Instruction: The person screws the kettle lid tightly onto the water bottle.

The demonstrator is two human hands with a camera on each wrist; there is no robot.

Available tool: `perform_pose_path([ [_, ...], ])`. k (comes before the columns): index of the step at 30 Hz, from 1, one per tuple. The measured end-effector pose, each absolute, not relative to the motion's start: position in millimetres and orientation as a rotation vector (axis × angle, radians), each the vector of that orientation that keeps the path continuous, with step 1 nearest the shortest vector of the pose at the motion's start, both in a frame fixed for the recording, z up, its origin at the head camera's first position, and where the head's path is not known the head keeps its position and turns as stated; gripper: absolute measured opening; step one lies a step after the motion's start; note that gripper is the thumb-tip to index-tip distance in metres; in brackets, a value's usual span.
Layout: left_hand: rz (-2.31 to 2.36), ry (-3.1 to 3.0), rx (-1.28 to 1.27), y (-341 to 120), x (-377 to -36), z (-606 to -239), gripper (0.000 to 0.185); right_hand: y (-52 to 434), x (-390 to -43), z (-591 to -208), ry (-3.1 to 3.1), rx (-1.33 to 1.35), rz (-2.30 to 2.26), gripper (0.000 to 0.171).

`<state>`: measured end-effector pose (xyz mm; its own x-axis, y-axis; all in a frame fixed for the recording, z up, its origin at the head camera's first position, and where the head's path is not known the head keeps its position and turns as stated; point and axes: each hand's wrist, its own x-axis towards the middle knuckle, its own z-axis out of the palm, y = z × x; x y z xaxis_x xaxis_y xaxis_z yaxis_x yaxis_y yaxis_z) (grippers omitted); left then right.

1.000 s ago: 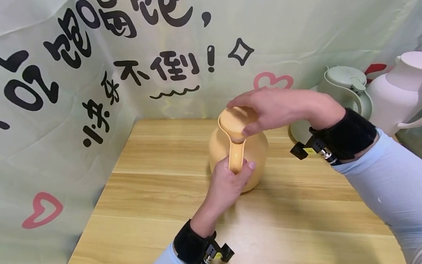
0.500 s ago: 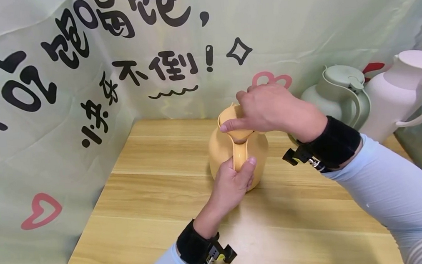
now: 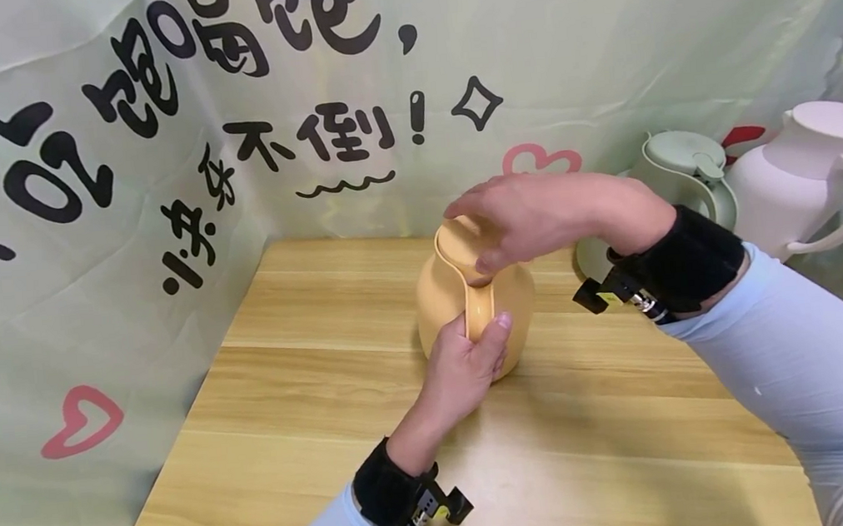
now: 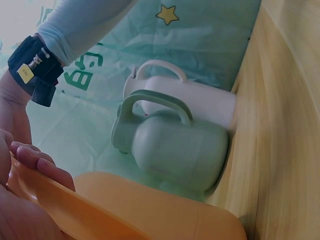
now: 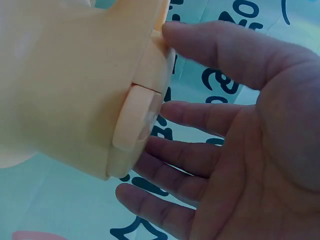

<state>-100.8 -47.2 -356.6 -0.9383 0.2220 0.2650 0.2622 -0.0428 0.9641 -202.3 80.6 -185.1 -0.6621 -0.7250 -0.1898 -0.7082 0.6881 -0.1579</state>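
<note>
An orange-yellow thermos jug (image 3: 436, 303) stands upright on the wooden table, its handle (image 3: 480, 306) toward me. My left hand (image 3: 461, 368) grips that handle, thumb along its right side. Over the top, my right hand (image 3: 538, 215) spans the round lid (image 3: 458, 247), with the thumb at the near edge and the fingers at the far edge. In the right wrist view the thumb tip (image 5: 175, 37) and several fingertips meet the rim of the lid (image 5: 131, 120), while the palm stays off it. The left wrist view shows fingers (image 4: 55, 172) curled round the handle.
At the back right stand a green jug (image 4: 180, 145) and a pale pinkish-white jug (image 3: 791, 189), close together. Behind the table (image 3: 312, 389) hangs a fabric backdrop (image 3: 598, 47) with black characters and pink hearts.
My right hand twisted over the lid, thumb swinging left, then turned back to about its first position. My left hand stays on the handle, which shifted slightly right early on.
</note>
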Motion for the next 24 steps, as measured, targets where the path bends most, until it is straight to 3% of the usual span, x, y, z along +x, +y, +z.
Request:
perform_pose_path([
  [7, -2.185, -2.151, -0.562, -47, -101, -357, 0.038, 77, -205, -187, 2.753, -1.097, -0.044, 0.062],
  [24, -2.177, -2.146, -0.537, -46, -100, -356, 0.038, 73, -203, -206, 3.002, -0.963, 0.018, 0.072],
])
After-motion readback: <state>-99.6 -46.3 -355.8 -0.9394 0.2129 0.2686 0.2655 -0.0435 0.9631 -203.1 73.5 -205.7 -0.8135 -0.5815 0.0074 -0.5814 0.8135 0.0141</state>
